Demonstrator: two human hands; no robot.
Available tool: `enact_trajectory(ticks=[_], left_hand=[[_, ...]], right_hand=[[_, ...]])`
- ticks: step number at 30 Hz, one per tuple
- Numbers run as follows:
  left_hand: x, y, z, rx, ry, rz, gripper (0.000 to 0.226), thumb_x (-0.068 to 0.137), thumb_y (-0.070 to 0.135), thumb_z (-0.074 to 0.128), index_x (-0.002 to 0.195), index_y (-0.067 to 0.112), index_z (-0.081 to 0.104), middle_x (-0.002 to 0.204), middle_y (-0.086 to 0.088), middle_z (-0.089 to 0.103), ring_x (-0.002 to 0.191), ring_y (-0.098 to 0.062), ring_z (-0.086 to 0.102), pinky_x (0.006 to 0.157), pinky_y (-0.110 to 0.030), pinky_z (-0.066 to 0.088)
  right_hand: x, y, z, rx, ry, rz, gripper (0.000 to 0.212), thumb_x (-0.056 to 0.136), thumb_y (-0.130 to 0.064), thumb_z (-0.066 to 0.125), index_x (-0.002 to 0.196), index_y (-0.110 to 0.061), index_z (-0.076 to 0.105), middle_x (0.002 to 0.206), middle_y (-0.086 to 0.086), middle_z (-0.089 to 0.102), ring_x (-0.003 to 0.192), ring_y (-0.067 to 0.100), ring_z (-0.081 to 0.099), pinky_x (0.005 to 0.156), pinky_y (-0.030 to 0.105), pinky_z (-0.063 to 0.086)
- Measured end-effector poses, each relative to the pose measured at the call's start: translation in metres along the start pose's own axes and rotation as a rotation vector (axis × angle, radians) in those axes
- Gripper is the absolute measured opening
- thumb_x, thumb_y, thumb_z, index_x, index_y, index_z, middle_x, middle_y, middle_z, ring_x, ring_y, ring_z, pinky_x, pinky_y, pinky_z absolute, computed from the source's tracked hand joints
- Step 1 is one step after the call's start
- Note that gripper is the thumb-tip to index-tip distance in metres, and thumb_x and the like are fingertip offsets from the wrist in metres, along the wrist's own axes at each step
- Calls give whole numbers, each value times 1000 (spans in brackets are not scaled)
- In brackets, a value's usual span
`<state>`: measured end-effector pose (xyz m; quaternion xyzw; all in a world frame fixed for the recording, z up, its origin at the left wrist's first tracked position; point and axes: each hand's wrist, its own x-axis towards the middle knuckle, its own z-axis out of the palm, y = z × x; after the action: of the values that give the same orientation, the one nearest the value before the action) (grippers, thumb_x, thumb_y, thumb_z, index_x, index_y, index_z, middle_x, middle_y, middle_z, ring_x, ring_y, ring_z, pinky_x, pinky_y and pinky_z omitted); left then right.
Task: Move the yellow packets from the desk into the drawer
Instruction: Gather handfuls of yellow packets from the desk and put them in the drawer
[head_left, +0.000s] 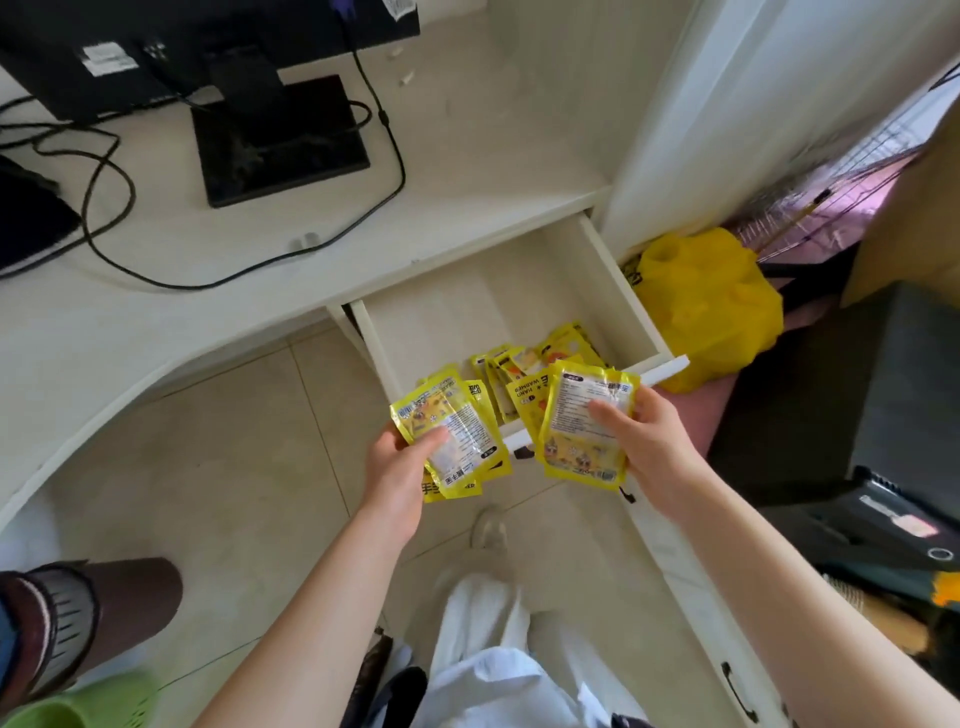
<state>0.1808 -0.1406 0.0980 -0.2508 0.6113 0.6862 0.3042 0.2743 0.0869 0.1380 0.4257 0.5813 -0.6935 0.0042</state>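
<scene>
The white drawer stands pulled out under the desk. Several yellow packets lie at its front end. My left hand grips a small stack of yellow packets just in front of the drawer's front left corner, thumb on top. My right hand holds another stack of yellow packets over the drawer's front panel, thumb pressed on the top packet. I see no loose yellow packets on the desk top.
A black monitor stand and cables occupy the desk. A yellow plastic bag lies right of the drawer. A dark box and a printer stand at right. A cabinet door handle is lower right. My shoe rests on the tiled floor.
</scene>
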Motion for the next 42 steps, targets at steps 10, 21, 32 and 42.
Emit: enact_trajectory(ticks=[10, 21, 32, 42], left_hand=[[81, 22, 59, 4, 152, -3, 18, 81, 2, 72, 93, 14, 66, 95, -2, 72, 88, -15, 67, 71, -26, 47], [148, -10, 80, 154, 351, -166, 27, 74, 14, 79, 99, 13, 69, 96, -4, 73, 94, -23, 67, 85, -33, 47], [170, -45, 90, 228, 388, -286, 31, 80, 8, 75, 104, 10, 55, 105, -9, 60, 98, -25, 53, 84, -32, 38], [149, -30, 89, 501, 406, -166, 28, 82, 2, 65, 108, 12, 66, 101, -4, 69, 78, -16, 59, 62, -24, 44]], right_hand=[[121, -34, -10, -136, 21, 69, 30, 89, -18, 67, 115, -10, 55, 107, 9, 70, 95, 27, 70, 80, 53, 58], [239, -5, -9, -296, -81, 273, 25, 86, -14, 69, 106, -17, 55, 108, 9, 67, 97, 29, 67, 85, 54, 55], [276, 20, -10, -609, -274, 322, 23, 89, -14, 62, 112, -17, 64, 112, 5, 69, 104, 25, 66, 93, 47, 53], [260, -2, -23, -969, -368, 192, 39, 93, -9, 52, 131, -16, 52, 123, 8, 63, 107, 27, 61, 88, 38, 54]])
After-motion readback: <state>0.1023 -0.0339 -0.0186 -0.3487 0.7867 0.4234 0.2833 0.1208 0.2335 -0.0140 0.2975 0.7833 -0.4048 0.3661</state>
